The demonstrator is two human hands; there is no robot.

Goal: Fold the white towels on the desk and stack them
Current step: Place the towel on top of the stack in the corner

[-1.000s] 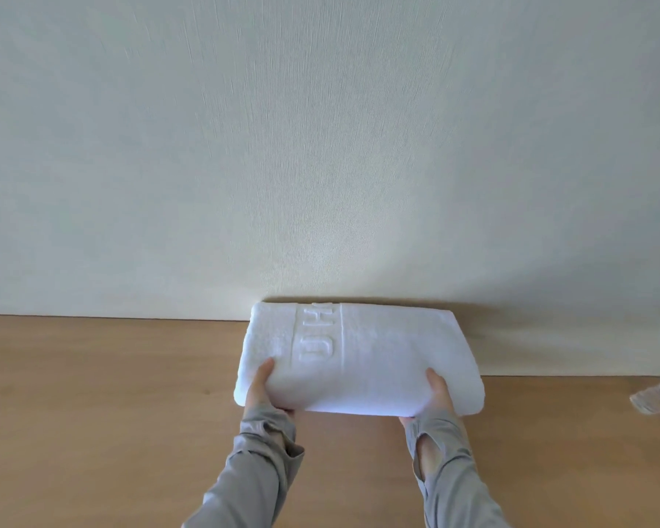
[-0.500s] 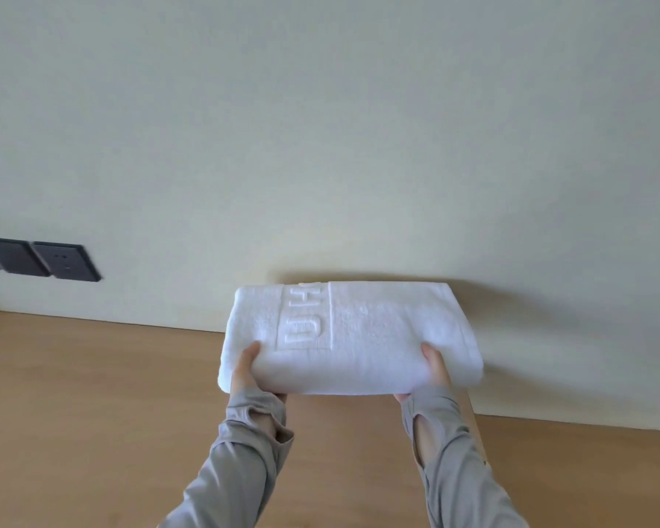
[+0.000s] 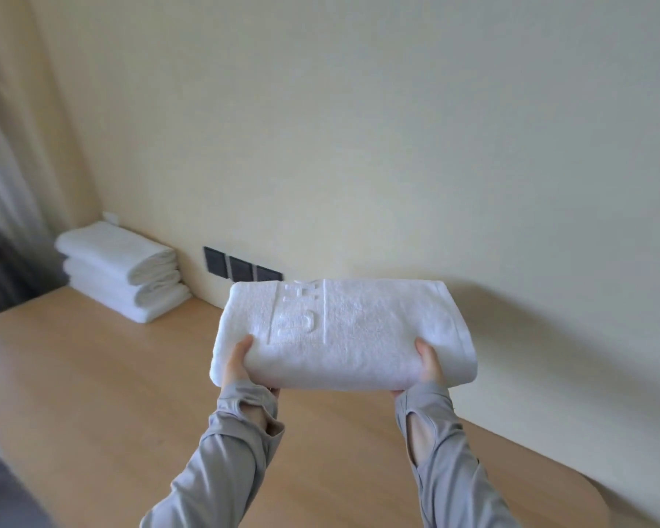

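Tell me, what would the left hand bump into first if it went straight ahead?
Likely the wall near the dark sockets: the left hand, gripping the folded towel, points that way. The towel stack sits further left, off its line. Depth is unclear.

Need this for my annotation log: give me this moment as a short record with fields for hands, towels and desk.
held item: folded towel, white, raised above the desk
left hand: grips its near left edge, thumb on top
right hand: grips its near right edge, thumb on top
stack: three folded white towels, desk's far left, by the wall
background: dark sockets
task state: held towel not yet on stack
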